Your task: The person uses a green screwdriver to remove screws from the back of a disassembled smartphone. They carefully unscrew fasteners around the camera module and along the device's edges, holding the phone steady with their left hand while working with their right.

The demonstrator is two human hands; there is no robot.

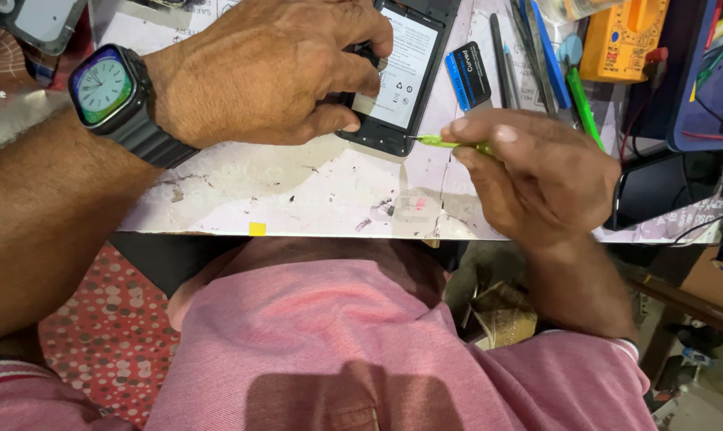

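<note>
My left forearm comes in from the left edge of the frame and crosses upward, a dark smartwatch [110, 89] on the wrist, and my left hand [266, 68] lies palm down at the upper middle, fingers curled around the near left side of an opened phone [401, 76], pressing it to the bench. The phone lies with its back off, its black frame around a white-labelled battery, tilted a little and running out past the top edge of the frame. My right hand [541, 172] sits right of centre, knuckles up, closed in a pinch on a slim green tool [449, 144]; the tool lies nearly level and its metal tip touches the phone's lower right corner. The worn white bench top [298, 191] fills the upper half of the frame, scuffed and stained, with bare room between my two hands and along its near edge, which cuts straight across the middle just above my pink shirt [393, 343]. To the upper right things crowd in: a small blue and black card [468, 74] just beside the phone, a row of thin hand tools [537, 56] lying side by side, then an orange multimeter [625, 40] at the top right. Below the bench, at lower left, a red dotted cloth [110, 335] shows beside my knee.
</note>
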